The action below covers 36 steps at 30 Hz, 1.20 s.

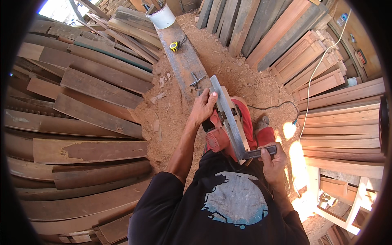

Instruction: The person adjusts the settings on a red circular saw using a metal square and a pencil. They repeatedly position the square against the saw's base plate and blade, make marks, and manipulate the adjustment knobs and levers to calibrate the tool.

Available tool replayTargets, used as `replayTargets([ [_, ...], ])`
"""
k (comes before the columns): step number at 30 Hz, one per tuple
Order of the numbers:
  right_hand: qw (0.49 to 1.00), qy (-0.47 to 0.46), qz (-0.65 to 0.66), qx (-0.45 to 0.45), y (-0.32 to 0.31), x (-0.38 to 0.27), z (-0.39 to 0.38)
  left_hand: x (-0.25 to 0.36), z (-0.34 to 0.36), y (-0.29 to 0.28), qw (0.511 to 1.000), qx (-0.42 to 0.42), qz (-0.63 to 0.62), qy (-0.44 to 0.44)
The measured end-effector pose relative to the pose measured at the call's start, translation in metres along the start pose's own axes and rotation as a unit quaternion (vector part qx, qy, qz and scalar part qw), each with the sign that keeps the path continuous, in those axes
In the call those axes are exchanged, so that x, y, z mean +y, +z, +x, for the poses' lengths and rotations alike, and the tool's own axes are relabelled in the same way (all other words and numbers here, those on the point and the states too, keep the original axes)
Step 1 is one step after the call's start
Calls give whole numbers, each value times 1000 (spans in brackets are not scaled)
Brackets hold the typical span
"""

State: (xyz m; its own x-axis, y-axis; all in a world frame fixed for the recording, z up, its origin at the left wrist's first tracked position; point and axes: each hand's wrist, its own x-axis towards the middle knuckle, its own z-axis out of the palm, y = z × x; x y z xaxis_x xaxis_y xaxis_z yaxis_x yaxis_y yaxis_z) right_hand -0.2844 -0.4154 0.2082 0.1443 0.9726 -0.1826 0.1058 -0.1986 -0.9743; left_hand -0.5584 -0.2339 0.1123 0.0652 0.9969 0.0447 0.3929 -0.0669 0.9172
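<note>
The right hand [274, 161] is gripping the dark handle [257, 153] of a metal square [229, 118] at the near right; its long blade is lying over a red planer [217, 140], running far and leftward to the left hand [203, 107], which is pinching it.

left hand [203, 108] holds metal square [226, 108] near blade tip, right hand [274, 164] grips its dark handle, blade running along red power planer [216, 141]. long bench [183, 67] ahead: white bucket [162, 18] at far end, small metal tool [197, 80] toward near end, yellow-black tape measure [174, 46] between them. i see boards [98, 87] stacked along person's left, shavings [163, 112] beside the bench.
</note>
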Motion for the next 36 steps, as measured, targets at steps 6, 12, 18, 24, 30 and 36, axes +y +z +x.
replayTargets([
  [6,1000,-12,4,8,-6,8,4,-2,0,2,1000,6,-8,0],
  [12,999,-6,5,47,-16,14,20,13,-4,-7,1000,6,-8,6],
  [18,999,8,9,35,-18,23,22,6,-3,-6,1000,9,-6,4],
  [24,1000,-14,11,22,-14,29,20,9,-4,-5,1000,14,0,0],
  [30,1000,-1,3,20,-18,36,20,7,-2,-4,999,-25,28,-38],
  [36,1000,11,18,17,-26,50,22,32,-1,0,996,2,80,-30],
])
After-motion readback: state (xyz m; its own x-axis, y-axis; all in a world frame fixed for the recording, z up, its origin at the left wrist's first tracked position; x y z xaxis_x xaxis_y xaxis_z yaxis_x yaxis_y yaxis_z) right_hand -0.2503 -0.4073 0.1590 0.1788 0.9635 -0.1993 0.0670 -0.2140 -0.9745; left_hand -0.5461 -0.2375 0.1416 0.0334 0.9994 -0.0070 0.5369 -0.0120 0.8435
